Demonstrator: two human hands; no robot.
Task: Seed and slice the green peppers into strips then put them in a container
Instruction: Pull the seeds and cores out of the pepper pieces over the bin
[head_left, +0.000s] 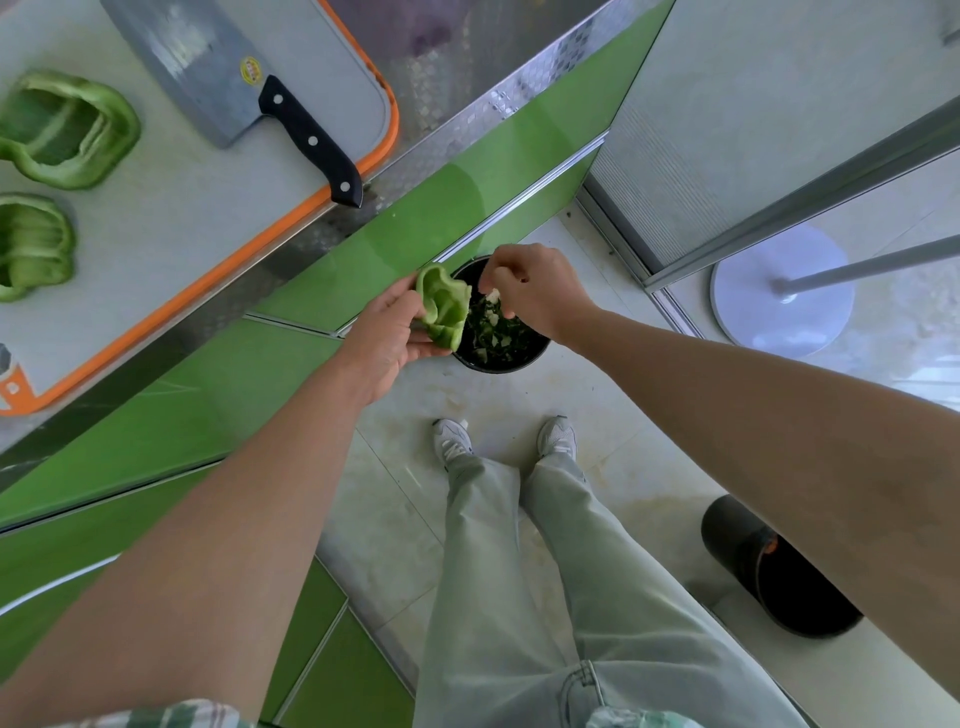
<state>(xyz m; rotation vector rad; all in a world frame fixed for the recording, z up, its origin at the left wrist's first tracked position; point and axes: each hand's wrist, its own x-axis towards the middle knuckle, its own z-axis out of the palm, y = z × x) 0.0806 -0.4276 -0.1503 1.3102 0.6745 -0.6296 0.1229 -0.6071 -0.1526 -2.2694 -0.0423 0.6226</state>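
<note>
My left hand (387, 340) grips a hollowed green pepper half (443, 306) over a black bin (530, 358) on the floor. My right hand (530, 291) hovers just right of it with curled fingers pinching a pale bit of pepper core (492, 296). The bin holds green scraps and whitish seed pieces. Two more pepper halves (65, 127) (31, 244) lie cut side up at the left of the grey cutting board (171, 208). A cleaver (228, 78) with a black handle rests on the board's far right corner.
The board has an orange rim and sits on a steel counter above green cabinet fronts (395, 234). My feet stand on pale floor tiles. A second dark bin (748, 561) sits at the right, under my right forearm. A round white stand base (782, 291) is behind a glass door frame.
</note>
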